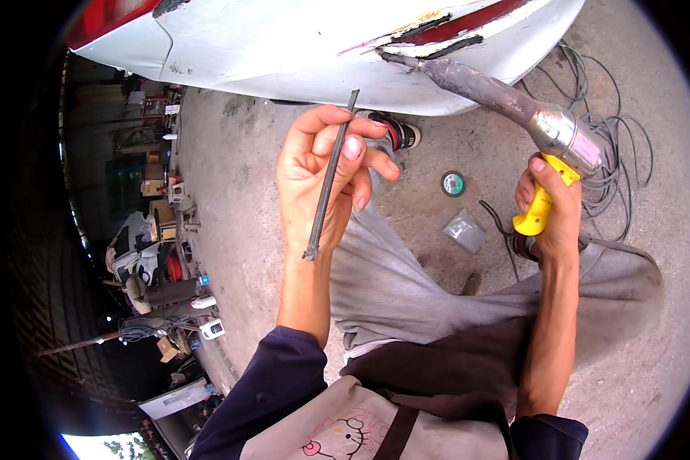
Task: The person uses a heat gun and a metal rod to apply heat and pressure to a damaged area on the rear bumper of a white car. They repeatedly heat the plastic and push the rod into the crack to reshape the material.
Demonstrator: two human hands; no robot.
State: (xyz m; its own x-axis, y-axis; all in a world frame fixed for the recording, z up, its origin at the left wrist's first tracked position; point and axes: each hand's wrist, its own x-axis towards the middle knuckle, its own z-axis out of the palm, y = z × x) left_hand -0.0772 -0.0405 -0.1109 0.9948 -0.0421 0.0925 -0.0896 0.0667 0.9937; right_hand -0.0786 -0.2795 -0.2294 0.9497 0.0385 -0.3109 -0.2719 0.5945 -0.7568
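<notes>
My left hand (303,165) pinches a thin dark plastic rod (328,182) between thumb and fingers. The rod slants, its upper end below the edge of a white painted car bumper (261,46). Around the yellow handle of a hot-air welding gun (487,90) my right hand (556,201) is wrapped. The gun's long scorched metal barrel points left, and its narrow nozzle tip is at the bumper beside a damaged strip. Rough black streaks (454,47) run there along a dark red section (475,27) of the bumper, with scraped paint around them.
Between my legs, a round disc (453,184) with a green centre and a small clear plastic bag (465,231) lie on the concrete floor (230,169). Grey cable (617,134) is coiled at right. Boxes (161,218) and clutter line the far left.
</notes>
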